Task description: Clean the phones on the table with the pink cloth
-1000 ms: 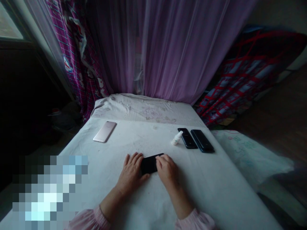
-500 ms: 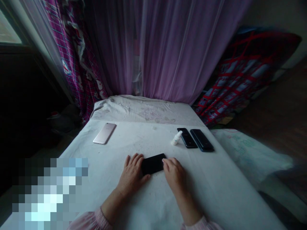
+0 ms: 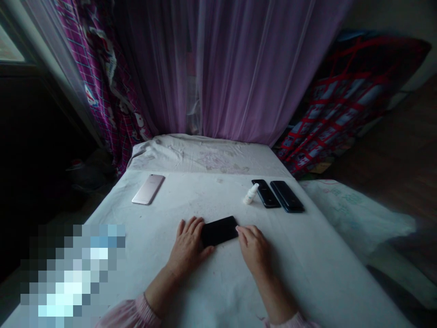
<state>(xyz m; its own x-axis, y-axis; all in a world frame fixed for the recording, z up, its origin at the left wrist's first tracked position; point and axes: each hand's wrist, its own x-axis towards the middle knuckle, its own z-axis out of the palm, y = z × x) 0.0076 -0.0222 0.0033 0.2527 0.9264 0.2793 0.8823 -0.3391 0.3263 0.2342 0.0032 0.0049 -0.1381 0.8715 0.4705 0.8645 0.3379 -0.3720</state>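
A black smartphone [image 3: 219, 231] lies flat, dark screen up, on the white-covered table in the head view. My left hand [image 3: 187, 239] rests around its left end, thumb along the near edge and fingers at the far corner, holding it down. At the phone's right end is my right hand [image 3: 255, 246], its thumb and fingers pinched together. A small pale bit shows at the fingertips; whether it is a nail or a held thing I cannot make out.
Farther back stand a small white spray bottle [image 3: 251, 194] and two dark phones [image 3: 266, 193], [image 3: 287, 197] lying side by side. A pinkish phone [image 3: 149, 189] lies back left. Purple curtains [image 3: 239, 68] hang behind the table [image 3: 191, 189]. A blurred patch [image 3: 73, 273] covers the lower left.
My right hand has slid slightly right, from over the phone's right end to its edge. My left hand stays on the phone. The view has shifted slightly.
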